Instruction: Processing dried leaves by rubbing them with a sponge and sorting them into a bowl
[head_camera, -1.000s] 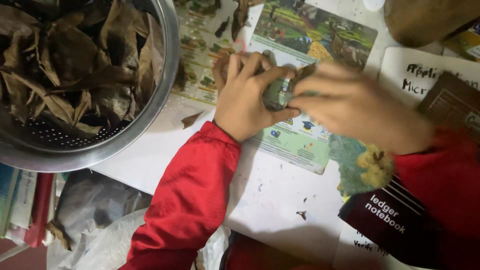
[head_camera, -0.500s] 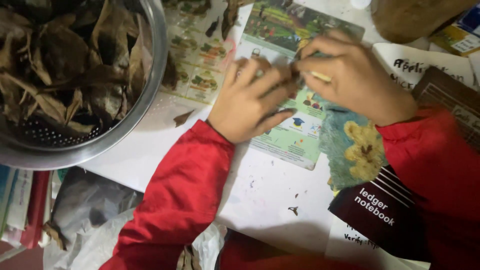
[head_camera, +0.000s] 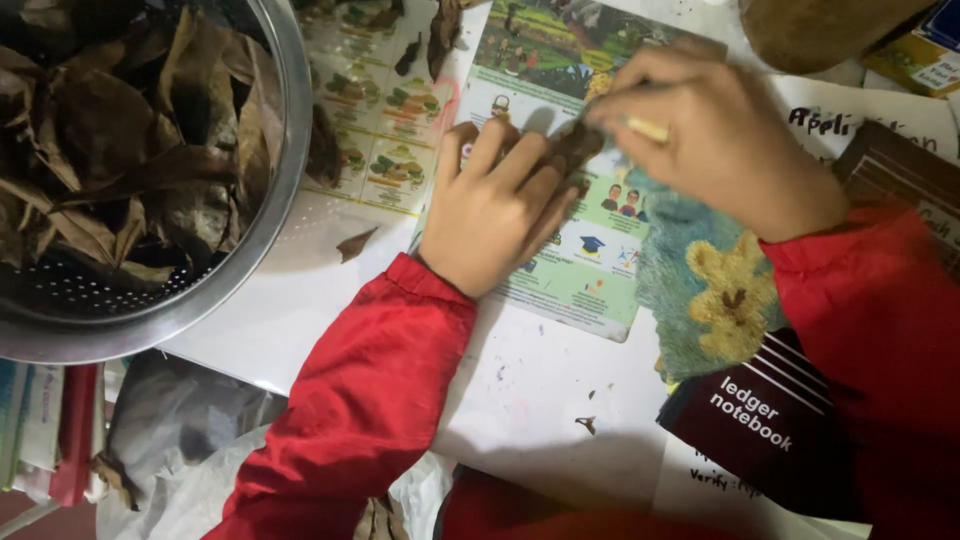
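Glossy green-white leaflet (head_camera: 560, 270) under hands; dark maroon notebook cover (head_camera: 770, 420) lower right (corner of yellow-blue box (head_camera: 920, 55) top right).
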